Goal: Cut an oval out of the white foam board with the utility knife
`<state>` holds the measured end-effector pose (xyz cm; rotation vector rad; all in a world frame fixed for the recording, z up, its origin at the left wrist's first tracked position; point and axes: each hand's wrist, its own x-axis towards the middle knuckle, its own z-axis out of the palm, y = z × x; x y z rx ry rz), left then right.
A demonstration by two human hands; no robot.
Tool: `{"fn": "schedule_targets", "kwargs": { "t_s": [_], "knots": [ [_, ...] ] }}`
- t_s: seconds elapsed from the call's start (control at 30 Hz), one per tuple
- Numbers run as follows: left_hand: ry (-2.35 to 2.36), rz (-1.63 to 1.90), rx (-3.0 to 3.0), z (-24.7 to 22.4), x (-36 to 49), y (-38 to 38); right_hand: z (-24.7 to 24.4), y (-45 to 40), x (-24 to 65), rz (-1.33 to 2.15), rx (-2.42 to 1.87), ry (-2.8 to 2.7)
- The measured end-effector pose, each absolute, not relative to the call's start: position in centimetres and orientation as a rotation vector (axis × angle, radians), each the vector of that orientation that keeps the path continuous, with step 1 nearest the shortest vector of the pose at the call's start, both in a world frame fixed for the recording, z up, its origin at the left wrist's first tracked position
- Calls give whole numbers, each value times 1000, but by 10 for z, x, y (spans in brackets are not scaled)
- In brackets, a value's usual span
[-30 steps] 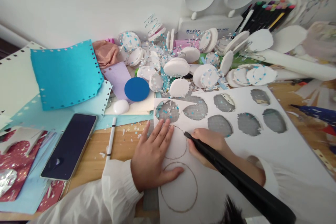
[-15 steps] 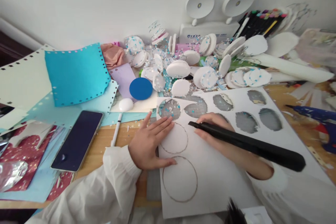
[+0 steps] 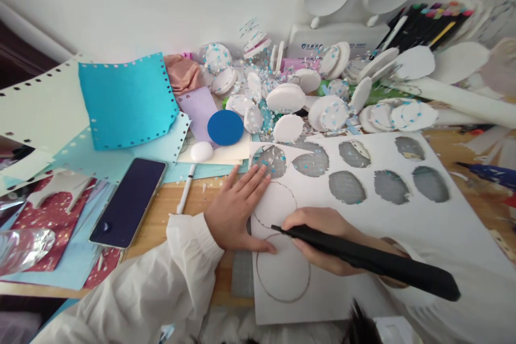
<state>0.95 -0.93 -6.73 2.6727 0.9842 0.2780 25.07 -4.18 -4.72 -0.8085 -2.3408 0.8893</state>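
Left hand (image 3: 236,212) on left edge of white sheet (image 3: 338,301), fingers spread; right hand (image 3: 330,219) pinches black pen-shaped cutter (image 3: 387,264) over sheet; tip near left thumb, long axis slants toward sheet's right side

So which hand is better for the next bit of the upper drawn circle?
Probably the right hand: it grips the black tool, its tip at the lower edge of that circle. The left hand lies spread on the white sheet.

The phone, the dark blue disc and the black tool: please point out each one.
Phone (image 3: 128,203), head view: middle of its screen.
Dark blue disc (image 3: 225,127), head view: middle of its face.
Black tool (image 3: 366,256), head view: middle of its body.
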Motion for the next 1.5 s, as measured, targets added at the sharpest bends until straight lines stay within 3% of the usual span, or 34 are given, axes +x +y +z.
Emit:
{"fn": "schedule_targets", "kwargs": {
  "t_s": [0.5,1.13,1.5],
  "knots": [
    [972,245,2664,-67,10,-8,-50,-26,250,615,-457,-2755],
    [978,145,2641,-65,9,-7,-45,-8,268,940,-392,-2686],
    [987,153,2637,-65,9,-8,-43,5,276,1418,-403,-2446]
  ]
}}
